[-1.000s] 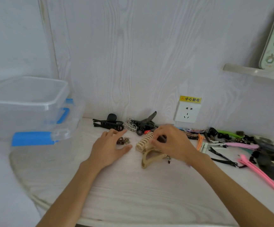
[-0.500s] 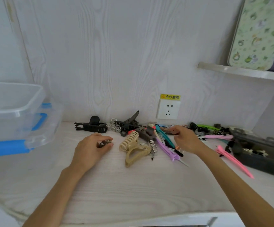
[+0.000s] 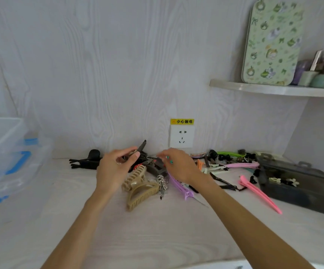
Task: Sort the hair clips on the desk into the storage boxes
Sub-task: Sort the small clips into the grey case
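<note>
Left hand: your left hand (image 3: 116, 167) pinched a small metallic clip (image 3: 133, 153) between thumb and fingers, left of frame centre.
Right hand: your right hand (image 3: 178, 166) curled down into the pile; I could not tell whether it gripped anything.
Done: a few clips lay in the dark box (image 3: 300, 183) at right.
Left: most hair clips (image 3: 225, 164) still littered the desk (image 3: 157, 233); the clear boxes (image 3: 4, 152) at left looked empty.

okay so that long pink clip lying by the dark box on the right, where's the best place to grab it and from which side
Probably pinch the long pink clip mid-length across its narrow width, coming from above with the right hand. It lies flat on the desk, its far end against the dark box, while its near half is free of other clips.
</note>
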{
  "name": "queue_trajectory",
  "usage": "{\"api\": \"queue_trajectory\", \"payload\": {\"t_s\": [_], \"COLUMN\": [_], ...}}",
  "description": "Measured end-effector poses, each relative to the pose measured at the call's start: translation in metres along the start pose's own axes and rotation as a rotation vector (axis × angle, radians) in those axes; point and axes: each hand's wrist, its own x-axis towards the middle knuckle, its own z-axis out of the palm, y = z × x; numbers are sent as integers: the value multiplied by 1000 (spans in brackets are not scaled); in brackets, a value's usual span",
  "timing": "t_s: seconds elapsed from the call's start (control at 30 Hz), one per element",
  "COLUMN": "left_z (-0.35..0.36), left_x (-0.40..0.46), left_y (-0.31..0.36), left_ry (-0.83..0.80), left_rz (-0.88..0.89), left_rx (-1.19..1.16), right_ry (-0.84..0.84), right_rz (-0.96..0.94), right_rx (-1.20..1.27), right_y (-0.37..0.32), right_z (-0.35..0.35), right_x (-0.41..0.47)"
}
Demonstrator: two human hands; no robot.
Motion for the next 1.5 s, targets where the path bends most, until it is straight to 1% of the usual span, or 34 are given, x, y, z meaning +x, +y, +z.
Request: {"api": "queue_trajectory", "payload": {"t_s": [0.03, 0.13, 0.17, 0.2, 0.27, 0.33, 0.4, 0.5, 0.53, 0.6, 0.7, 0.8, 0.87, 0.93, 1.03, 1.13, 1.2, 1.27, 1.37, 1.4, 1.5], "left_z": [2, 2, 0, -3, -7, -11, -12, -11, -8, 3, 39, 99, 142, 187, 242, 279, 291, 294, 286, 280, 251], "left_x": [0, -1, -1, 0, 4, 7, 9, 8, 7, 5, 0, -9, -16, -27, -43, -58, -63, -64, -63, -63, -59], "left_y": [-2, -12, -15, -17, -20, -20, -17, -6, 0, 16, 49, 87, 110, 134, 161, 176, 179, 178, 175, 173, 162], "left_ry": [2, -11, -15, -16, -5, 5, 4, -11, -21, -60, -158, -320, -415, -469, -498, -604, -666, -713, -740, -731, -703], "left_rz": [-9, -11, -12, -14, -29, -51, -63, -75, -75, -59, 6, 76, 156, 223, 286, 366, 379, 392, 443, 463, 454], "left_rx": [10, 32, 43, 50, 42, 18, -17, -85, -107, -148, -190, -193, -136, -55, 28, 80, 103, 131, 190, 203, 184], "right_ry": [-46, -336, -389, -389, -305, -223, -117, 91, 127, 177, 285, 447, 553, 628, 676, 658, 652, 635, 470, 445, 526], "right_rz": [-18, -38, -46, -71, -154, -195, -183, -82, -50, 2, 71, 181, 291, 389, 476, 506, 503, 502, 514, 512, 500], "right_rx": [9, -1, -56, -126, -249, -291, -194, 107, 176, 208, 146, 112, 131, 99, 76, 79, 46, -13, -123, -162, -190], "right_y": [-5, -12, -12, -12, -9, -5, 1, 12, 16, 27, 51, 82, 104, 126, 151, 169, 179, 185, 190, 190, 178], "right_z": [4, 9, 9, 8, 7, 7, 7, -3, -9, -23, -52, -87, -108, -128, -147, -161, -165, -166, -160, -158, -149], "right_x": [7, 29, 35, 39, 45, 44, 38, 18, 9, -12, -51, -97, -124, -151, -174, -186, -191, -192, -189, -188, -181]}}
